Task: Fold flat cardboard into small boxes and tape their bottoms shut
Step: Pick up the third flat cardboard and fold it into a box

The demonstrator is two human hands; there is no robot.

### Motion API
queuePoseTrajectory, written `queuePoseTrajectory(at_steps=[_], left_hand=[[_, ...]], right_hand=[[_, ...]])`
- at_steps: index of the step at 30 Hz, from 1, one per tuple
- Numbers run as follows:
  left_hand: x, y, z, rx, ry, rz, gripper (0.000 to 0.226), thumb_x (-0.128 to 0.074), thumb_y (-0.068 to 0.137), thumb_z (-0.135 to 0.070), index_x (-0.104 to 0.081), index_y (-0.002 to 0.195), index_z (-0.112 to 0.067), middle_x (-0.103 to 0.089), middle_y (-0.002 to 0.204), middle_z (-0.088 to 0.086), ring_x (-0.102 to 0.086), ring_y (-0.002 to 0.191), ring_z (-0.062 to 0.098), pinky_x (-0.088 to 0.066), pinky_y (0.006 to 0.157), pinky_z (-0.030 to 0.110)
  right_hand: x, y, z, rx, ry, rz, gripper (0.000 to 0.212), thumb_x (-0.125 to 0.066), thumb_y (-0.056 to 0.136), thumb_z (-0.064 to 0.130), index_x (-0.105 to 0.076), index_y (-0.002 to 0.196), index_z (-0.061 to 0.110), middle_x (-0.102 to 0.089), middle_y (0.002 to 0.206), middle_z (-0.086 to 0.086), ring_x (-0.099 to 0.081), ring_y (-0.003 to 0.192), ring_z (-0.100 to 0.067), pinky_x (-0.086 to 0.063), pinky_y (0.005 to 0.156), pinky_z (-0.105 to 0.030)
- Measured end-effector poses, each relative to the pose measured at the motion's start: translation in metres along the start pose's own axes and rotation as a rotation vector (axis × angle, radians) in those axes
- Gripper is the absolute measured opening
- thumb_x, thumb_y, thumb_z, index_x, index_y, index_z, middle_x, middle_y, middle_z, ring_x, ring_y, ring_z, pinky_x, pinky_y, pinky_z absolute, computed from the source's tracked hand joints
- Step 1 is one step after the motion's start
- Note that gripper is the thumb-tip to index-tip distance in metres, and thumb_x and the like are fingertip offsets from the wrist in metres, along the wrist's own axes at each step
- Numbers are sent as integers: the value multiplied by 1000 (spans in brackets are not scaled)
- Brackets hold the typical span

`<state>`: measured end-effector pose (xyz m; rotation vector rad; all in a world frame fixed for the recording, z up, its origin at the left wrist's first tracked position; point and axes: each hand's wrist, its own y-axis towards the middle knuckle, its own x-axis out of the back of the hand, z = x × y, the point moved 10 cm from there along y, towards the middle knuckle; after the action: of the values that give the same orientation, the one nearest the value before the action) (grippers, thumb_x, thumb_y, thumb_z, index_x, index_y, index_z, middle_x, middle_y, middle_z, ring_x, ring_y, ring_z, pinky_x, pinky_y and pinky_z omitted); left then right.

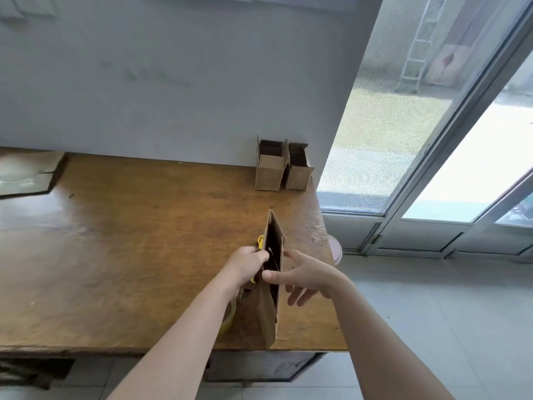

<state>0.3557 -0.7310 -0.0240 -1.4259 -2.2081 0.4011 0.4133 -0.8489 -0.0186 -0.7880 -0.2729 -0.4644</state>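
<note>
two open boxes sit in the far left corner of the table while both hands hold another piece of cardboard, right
Wrong corner: the head view shows the two open boxes in the far right corner of the table. The left hand and right hand do hold the cardboard.

Worn wooden table (129, 241) hard against a plain white wall (173, 82), daylight pouring through big glass panels (383, 134) on the right, pale tiled floor (432, 327) below, a ladder (418, 44) outside, a round stool (336, 249) just beside the table

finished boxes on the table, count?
2: left box and right box, side by side against the wall at the table's far right corner. The held cardboard isn't formed yet.
</note>
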Motion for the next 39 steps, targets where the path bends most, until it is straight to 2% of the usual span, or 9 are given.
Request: queuePoseTrajectory(at_steps=[4, 10, 12, 15, 19, 22, 29, 34, 39], left_hand=[[12, -4, -12, -84, 293, -128, 37, -47, 89, -15, -56, 123, -3, -63, 97, 8, -50, 62, 10, -36, 44, 18], [25, -6, -28, -111, 512, -208, 18, -41, 79, -1, -47, 69, -15, -47, 66, 2, -44, 56, 19, -32, 48, 27], [34, -4, -33, -105, 566, -240, 21, -41, 75, -1, -47, 67, -20, -49, 64, 0, -45, 54, 18, -30, 47, 25], [44, 0, -36, -83, 643, -257, 29, -40, 75, -2, -60, 87, -19, -57, 70, -3, -53, 60, 16, -32, 47, 26], [46, 10, -38, -106, 677, -241, 52, -39, 78, 1, -60, 120, -22, -66, 103, 0, -58, 78, 18, -42, 58, 27], [37, 14, -40, -164, 648, -168, 45, -39, 84, 0, -61, 117, -20, -61, 85, -2, -58, 67, 16, -45, 55, 27], [40, 25, -39, -216, 610, -272, 39, -44, 91, -6, -61, 119, -28, -62, 107, -5, -56, 69, 8, -43, 53, 25], [57, 27, -42, -238, 538, -446, 32, -52, 89, -7, -67, 106, -29, -56, 96, -11, -55, 75, 10, -48, 60, 28], [61, 31, -35, -219, 428, -459, 20, -57, 90, -12, -67, 96, -28, -63, 94, -9, -57, 82, 12, -39, 60, 25]], right_hand=[[28, 4, -7, 6, 27, -250, 85, -73, 77, 47, -29, 145, 21, -55, 124, -7, -63, 94, -17, -53, 61, -29], [61, 2, 5, 205, 51, -509, 88, -71, 72, 18, -25, 147, 22, -39, 140, 5, -39, 125, -16, -33, 93, -27], [65, 1, 5, 215, 39, -524, 91, -69, 65, 27, -28, 146, 25, -42, 132, 9, -40, 120, -11, -33, 93, -26], [73, 4, -2, 157, -45, -554, 55, -58, 56, 41, -57, 109, 28, -59, 103, 6, -54, 99, -15, -43, 78, -31], [76, 8, -7, 175, -64, -535, 25, -58, 56, 38, -50, 80, 34, -58, 81, 12, -54, 77, -5, -43, 63, -29], [73, 10, -2, 209, -87, -499, 30, -59, 53, 34, -46, 79, 32, -57, 76, 10, -53, 72, -7, -39, 59, -28], [71, 7, 6, 238, -174, -431, 44, -62, 57, 30, -46, 97, 27, -55, 77, 6, -55, 78, -16, -49, 69, -39], [74, 0, 11, 321, -250, -496, 40, -66, 70, 23, -60, 110, 23, -54, 107, 8, -50, 104, -14, -43, 87, -33], [58, 2, 14, 376, -349, -383, 18, -62, 82, 36, -76, 87, 27, -60, 107, 13, -53, 103, -5, -36, 83, -22]])
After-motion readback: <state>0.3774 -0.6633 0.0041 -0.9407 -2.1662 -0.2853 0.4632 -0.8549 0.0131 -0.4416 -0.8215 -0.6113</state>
